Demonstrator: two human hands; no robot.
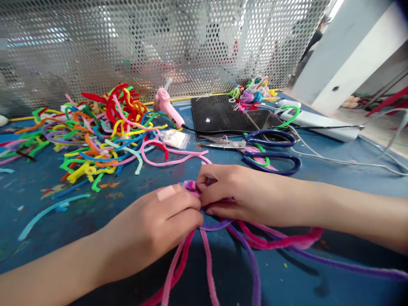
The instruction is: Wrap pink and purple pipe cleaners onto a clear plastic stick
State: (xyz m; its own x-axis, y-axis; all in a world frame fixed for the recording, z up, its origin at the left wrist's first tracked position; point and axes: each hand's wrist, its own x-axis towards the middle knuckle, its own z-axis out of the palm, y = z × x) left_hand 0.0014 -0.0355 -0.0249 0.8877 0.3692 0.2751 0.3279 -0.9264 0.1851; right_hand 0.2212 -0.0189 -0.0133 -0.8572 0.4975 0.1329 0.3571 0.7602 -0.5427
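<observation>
Pink, magenta and purple pipe cleaners (255, 267) spread from a small woven piece (191, 185) at the middle of the table. My left hand (156, 221), with a plaster on one finger, is closed on the woven piece from the left. From the right, my right hand (232, 193) pinches pipe cleaners beside it, its fingertips close to those of my left hand. The fingers hide much of the woven piece. Loose ends run toward the front edge and out to the right, under my right forearm.
A colourful pipe cleaner heap (102, 131) lies at the left. Behind my hands are blue-handled scissors (270, 151), a pink glue gun (168, 108), a bag of white bits (174, 139), a black tray (219, 114) and yarn (251, 92). A perforated metal screen (146, 46) stands behind.
</observation>
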